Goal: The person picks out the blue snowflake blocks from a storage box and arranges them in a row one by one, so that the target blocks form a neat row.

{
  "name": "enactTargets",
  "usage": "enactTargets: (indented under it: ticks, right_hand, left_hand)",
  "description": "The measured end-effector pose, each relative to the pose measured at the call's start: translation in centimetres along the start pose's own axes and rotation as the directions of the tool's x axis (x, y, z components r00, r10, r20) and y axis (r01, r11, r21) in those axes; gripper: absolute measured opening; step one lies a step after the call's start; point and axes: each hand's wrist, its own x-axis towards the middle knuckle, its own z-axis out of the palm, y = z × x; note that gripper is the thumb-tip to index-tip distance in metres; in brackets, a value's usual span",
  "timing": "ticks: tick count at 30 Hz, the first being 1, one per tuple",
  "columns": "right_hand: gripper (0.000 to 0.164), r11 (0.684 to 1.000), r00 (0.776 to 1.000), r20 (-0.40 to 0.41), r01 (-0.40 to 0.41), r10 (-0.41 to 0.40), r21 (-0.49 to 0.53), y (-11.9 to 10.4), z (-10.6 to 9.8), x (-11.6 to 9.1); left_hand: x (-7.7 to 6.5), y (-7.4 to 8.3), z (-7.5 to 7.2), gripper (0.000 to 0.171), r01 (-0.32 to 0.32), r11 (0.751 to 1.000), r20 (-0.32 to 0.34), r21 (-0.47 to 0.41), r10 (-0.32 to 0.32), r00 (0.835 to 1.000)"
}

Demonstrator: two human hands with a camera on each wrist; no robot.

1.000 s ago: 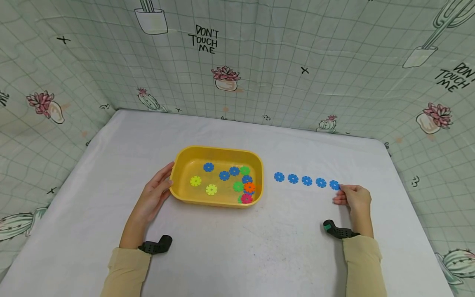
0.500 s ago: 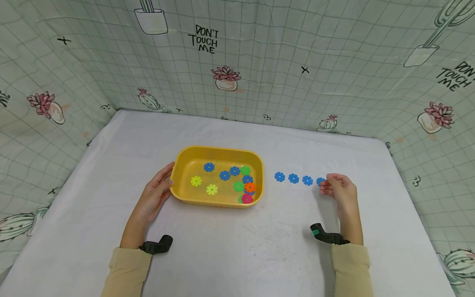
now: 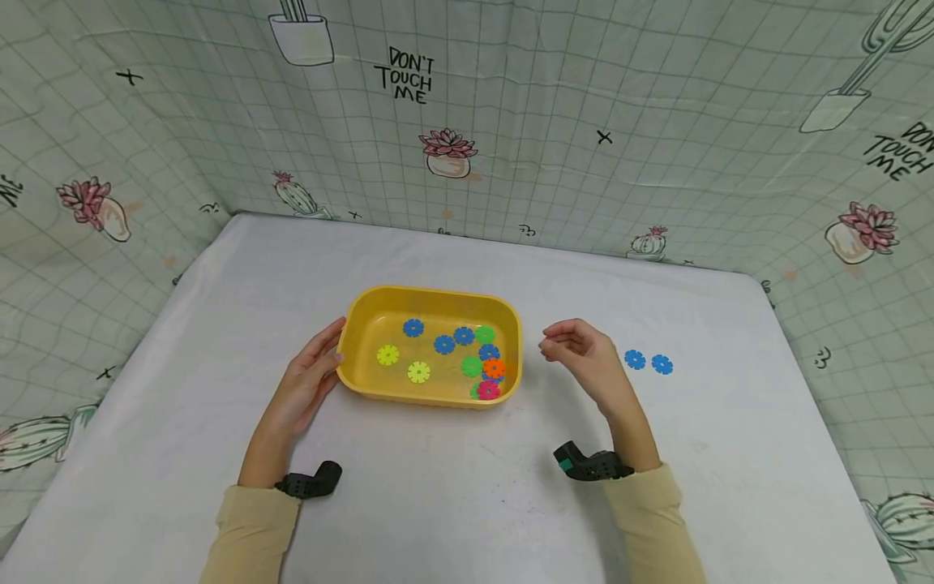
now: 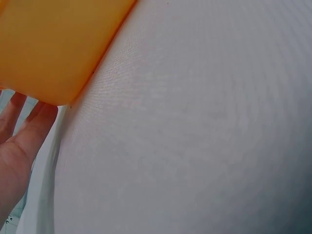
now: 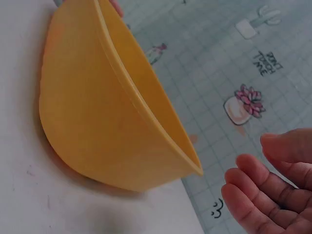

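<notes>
My left hand (image 3: 301, 385) touches the left end of a yellow plastic basin (image 3: 429, 403) with fairly straight fingers. In the left wrist view, its fingertips lie against the outer wall of the basin (image 4: 53, 53). To the right of the basin is my right hand (image 3: 580, 357), fingers loosely bent and nothing visible between them. The right wrist view shows a gap between its thumb (image 5: 287, 146) and fingers. Beyond its wrist side, two blue notched discs (image 3: 635, 359) lie flat on the table. The hand covers the part of the row nearer the basin.
Inside the basin lie several notched discs: blue ones (image 3: 413, 328), yellow ones (image 3: 387, 355), green ones (image 3: 471, 367), an orange one (image 3: 494, 368) and a pink one (image 3: 488, 390). A white cloth covers the table (image 3: 438, 487). Behind it hangs a grid-patterned curtain (image 3: 525, 89).
My right hand has swept left from the row's far right end toward the basin, uncovering the two rightmost blue discs and covering the others' places. The left hand and basin stay put.
</notes>
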Motion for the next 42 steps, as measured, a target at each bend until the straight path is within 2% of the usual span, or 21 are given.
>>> enactTargets:
  ticks: [4,10,15,22,25,31,36,40,42]
  right_hand:
    - [0.029,0.999,0.994,0.099,0.042,-0.039,-0.030,-0.6,1.5,0.7]
    - [0.028,0.994,0.974,0.215,0.089,-0.073,-0.066,-1.0,3.9,1.8]
    - [0.029,0.988,0.957,0.272,0.131,-0.103,-0.085,-2.1,5.4,2.9]
    - [0.029,0.972,0.932,0.340,0.183,-0.124,-0.145,-4.6,6.9,5.1]
    - [0.029,0.970,0.908,0.405,0.185,-0.108,-0.156,-5.5,7.5,6.5]
    - [0.038,0.964,0.837,0.545,0.172,-0.034,-0.204,-5.9,9.1,9.4]
    - [0.039,0.971,0.795,0.603,0.088,0.066,-0.221,-4.6,10.6,11.1]
    - [0.037,0.976,0.772,0.626,0.030,0.113,-0.213,-3.7,11.8,11.9]
    - [0.037,0.976,0.773,0.622,0.017,0.126,-0.219,-3.4,12.3,12.0]
  left_hand:
    - [0.0,0.1,0.0,0.054,0.005,1.000,-0.004,0.003,-0.005,1.000]
    - [-0.1,0.2,0.1,0.054,0.000,1.000,-0.006,0.005,0.000,1.000]
    - [-0.1,0.2,0.0,0.054,-0.003,1.000,-0.008,-0.002,0.003,1.000]
    - [0.0,0.0,0.0,0.054,-0.004,1.000,-0.012,-0.012,0.003,1.000]
    - [0.0,0.0,-0.1,0.054,-0.003,1.000,-0.006,-0.027,0.003,1.000]
    - [0.0,-0.1,-0.1,0.053,0.000,0.999,0.003,-0.036,0.000,1.000]
    - [0.0,-0.1,0.0,0.053,0.006,0.999,0.000,-0.032,-0.006,1.000]
    - [0.1,-0.1,0.0,0.053,0.011,1.000,-0.004,-0.029,-0.011,1.000]
    - [0.1,-0.1,0.0,0.052,0.013,1.000,-0.008,-0.026,-0.013,1.000]
